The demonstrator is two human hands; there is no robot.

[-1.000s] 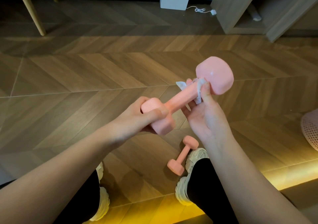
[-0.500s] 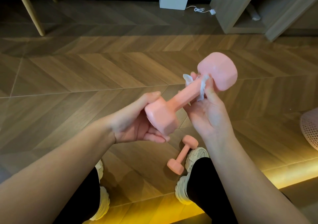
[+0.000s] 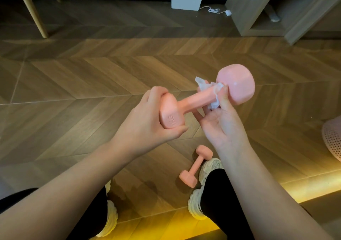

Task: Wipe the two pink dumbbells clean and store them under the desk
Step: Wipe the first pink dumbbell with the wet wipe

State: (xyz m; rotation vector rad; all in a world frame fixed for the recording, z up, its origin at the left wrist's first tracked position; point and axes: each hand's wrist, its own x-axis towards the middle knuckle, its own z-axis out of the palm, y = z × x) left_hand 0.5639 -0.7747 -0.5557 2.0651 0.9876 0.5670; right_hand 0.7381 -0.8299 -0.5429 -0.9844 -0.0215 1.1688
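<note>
While the left hand grips one end of the smooth pink dumbbell to steady it, the right hand pinches a crumpled white wipe round its bar, and the second pink dumbbell waits on the wooden floor below that hand.

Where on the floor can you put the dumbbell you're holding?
Lots of bare floor lies ahead, between the wooden leg on the left and the shelf unit on the right. It's crowded by your feet: the other dumbbell lies right beside the right shoe, and a pink basket sits at the right edge.
</note>
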